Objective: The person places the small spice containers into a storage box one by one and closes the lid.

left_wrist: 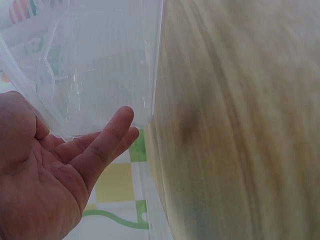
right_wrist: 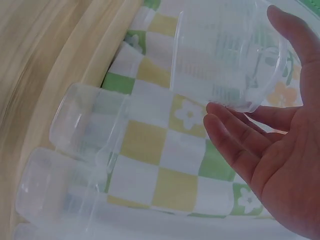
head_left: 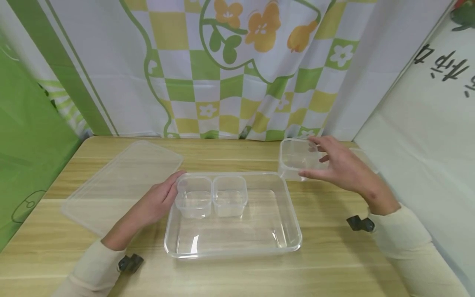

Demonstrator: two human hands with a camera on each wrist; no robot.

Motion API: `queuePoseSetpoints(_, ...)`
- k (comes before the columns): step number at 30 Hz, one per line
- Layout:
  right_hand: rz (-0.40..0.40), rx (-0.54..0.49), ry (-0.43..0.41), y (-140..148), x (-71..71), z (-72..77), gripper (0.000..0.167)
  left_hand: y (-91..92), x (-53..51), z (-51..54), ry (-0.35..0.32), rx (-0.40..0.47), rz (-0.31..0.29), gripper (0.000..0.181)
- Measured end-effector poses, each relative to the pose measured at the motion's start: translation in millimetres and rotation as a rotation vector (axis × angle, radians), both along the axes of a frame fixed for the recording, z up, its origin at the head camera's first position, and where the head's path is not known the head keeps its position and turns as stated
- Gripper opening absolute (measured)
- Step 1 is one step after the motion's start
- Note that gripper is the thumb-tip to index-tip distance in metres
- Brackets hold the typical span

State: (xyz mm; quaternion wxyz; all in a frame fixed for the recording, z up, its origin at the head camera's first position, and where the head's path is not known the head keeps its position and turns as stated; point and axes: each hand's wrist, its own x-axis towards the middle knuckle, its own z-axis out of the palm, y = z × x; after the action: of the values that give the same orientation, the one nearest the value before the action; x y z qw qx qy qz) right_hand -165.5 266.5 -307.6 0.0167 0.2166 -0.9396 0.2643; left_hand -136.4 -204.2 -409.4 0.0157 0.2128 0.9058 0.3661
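Note:
A large clear plastic box (head_left: 263, 243) sits on the table, with two small clear containers (head_left: 196, 206) side by side in its far left part. My left hand (head_left: 157, 198) touches the box's far left corner. In the left wrist view, its extended fingers (left_wrist: 102, 145) lie against the box's outer side. My right hand (head_left: 343, 167) holds another small clear container (head_left: 293, 159) by the far right corner of the box. In the right wrist view, thumb and fingers grip that container (right_wrist: 220, 55) from opposite sides.
A flat clear lid (head_left: 126, 177) lies at the left of the wooden table (head_left: 230, 276). More small clear containers (right_wrist: 90, 125) stand near the right hand, partly hidden in the head view. A checked curtain (head_left: 237, 90) hangs behind the table, and a white wall covering (head_left: 419, 136) stands right.

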Motion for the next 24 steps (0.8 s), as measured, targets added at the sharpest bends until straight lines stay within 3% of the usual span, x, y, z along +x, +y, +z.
queuePoseSetpoints(15,0.1,0.036,0.041,-25.6,10.7,8.4,0.09,0.4,1.2,0.5,0.011,0.004,-0.001,0.046)
queuePoseSetpoints(24,0.167,0.09,0.088,-38.6,13.3,-1.7,0.092,-0.1,1.1,1.3,-0.008,0.007,-0.008,0.047)
